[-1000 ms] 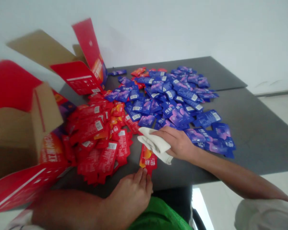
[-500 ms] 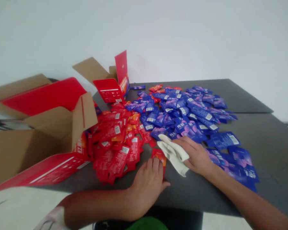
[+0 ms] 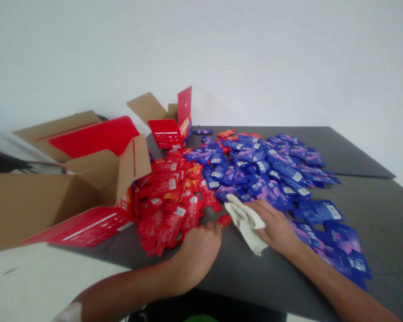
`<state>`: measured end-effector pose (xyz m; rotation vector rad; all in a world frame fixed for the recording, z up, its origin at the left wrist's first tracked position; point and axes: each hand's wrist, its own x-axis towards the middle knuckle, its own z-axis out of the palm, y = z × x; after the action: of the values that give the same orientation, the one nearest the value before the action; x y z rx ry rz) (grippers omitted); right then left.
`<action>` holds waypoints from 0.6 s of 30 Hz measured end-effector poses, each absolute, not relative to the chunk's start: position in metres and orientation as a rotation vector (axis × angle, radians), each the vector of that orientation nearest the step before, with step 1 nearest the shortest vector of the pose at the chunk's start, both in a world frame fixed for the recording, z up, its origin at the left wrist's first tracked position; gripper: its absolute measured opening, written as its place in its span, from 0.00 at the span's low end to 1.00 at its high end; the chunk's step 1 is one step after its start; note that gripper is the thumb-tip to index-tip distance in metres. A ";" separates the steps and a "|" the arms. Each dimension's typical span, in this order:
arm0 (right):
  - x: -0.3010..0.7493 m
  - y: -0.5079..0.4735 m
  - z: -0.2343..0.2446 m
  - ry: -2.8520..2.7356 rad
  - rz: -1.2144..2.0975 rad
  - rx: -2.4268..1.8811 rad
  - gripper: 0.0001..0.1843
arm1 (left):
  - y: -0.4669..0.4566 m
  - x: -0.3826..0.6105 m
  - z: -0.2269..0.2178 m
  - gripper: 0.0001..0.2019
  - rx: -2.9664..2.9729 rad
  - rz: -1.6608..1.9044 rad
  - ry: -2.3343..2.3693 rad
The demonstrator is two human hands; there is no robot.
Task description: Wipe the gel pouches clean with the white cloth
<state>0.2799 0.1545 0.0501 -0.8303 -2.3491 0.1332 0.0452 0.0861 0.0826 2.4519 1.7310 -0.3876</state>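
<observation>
My left hand (image 3: 201, 250) is closed on a red sachet (image 3: 224, 221), whose orange-red end sticks out past the fingers on the right. Folded white cloth (image 3: 245, 220) is gripped in my right hand (image 3: 272, 223), close beside that sachet. Left of my left hand lies a heap of red sachets (image 3: 168, 223), many with white barcode labels. Beyond and right of my right hand spreads a larger pile of blue-purple sachets (image 3: 282, 167). A few more blue sachets lie under or beside my right forearm, which hides part of them.
A large open red carton (image 3: 87, 226) with brown inside stands at the left, flaps spread. Behind it is a smaller open red carton (image 3: 166, 133). The dark grey table (image 3: 372, 205) meets a white wall at the back; a seam crosses its right side.
My left hand has turned and drawn slightly left, so less of the red sachet shows. My right hand keeps the cloth nearly in place. The whole view has shifted a little.
</observation>
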 end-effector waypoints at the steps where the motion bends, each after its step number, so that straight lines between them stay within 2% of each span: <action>1: 0.281 0.155 0.050 -2.345 0.123 -0.835 0.19 | 0.089 0.040 0.084 0.14 2.431 -0.366 1.732; 7: 0.288 0.160 0.049 -2.287 0.091 -0.852 0.19 | 0.104 -0.005 0.111 0.17 2.316 -0.158 1.999; 11: 0.290 0.163 0.045 -2.267 0.128 -0.850 0.20 | 0.117 -0.038 0.134 0.16 2.078 0.445 2.139; 15: 0.290 0.163 0.044 -2.265 0.142 -0.853 0.20 | 0.139 -0.055 0.136 0.15 1.255 1.225 1.639; 18: 0.289 0.163 0.044 -2.254 0.142 -0.856 0.19 | 0.155 -0.055 0.126 0.11 0.724 1.372 1.287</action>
<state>0.2895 0.1627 0.0445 -0.8564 -2.2540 0.1416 -0.0551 0.1555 0.1261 0.7242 1.2874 1.3725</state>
